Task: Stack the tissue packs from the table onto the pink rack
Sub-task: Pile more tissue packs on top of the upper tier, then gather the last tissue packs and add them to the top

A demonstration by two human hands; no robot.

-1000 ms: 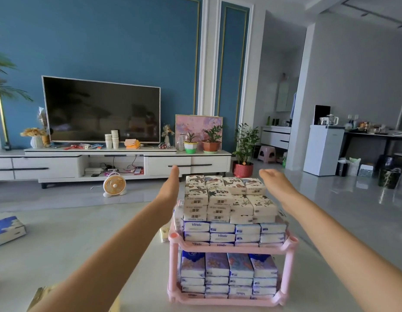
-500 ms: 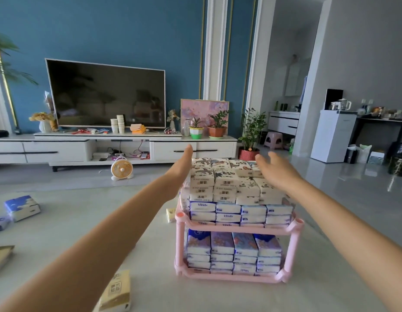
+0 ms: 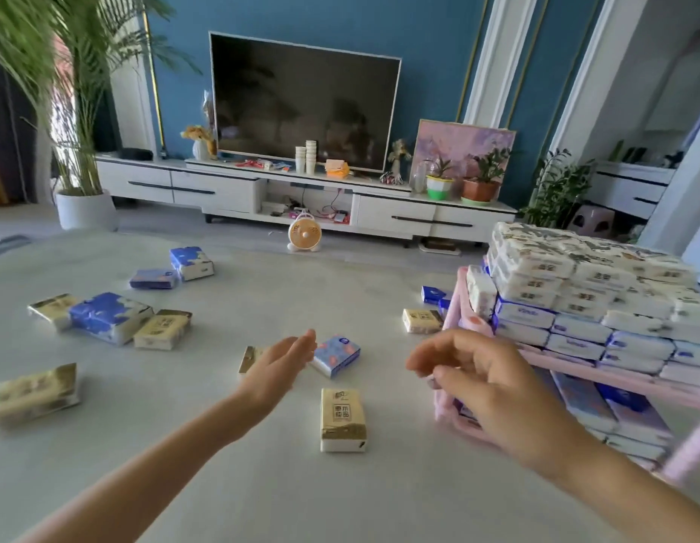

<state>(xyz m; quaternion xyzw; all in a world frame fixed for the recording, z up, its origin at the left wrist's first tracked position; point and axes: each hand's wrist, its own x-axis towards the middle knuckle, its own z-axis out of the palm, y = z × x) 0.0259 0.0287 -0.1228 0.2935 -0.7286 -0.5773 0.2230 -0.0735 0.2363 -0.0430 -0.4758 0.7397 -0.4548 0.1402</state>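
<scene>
The left hand (image 3: 279,360), fingers straight, and the right hand (image 3: 485,382), loosely curled, are hovering empty beside the pink rack (image 3: 462,299). Roughly eleven tissue packs (image 3: 343,420) are lying loose on the table (image 3: 262,484), left of that rack.

Loose tissue packs (image 3: 342,419) flat about the table (image 3: 242,484) (gold, blue); pink rack (image 3: 614,380) stacked full, right.

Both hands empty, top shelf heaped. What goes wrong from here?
1. The white patterned tissue packs are heaped well above the top rim of the pink plastic rack; adding another may make some slide off.
2. The right hand hovers close to the rack's near corner and might bump it.
</scene>
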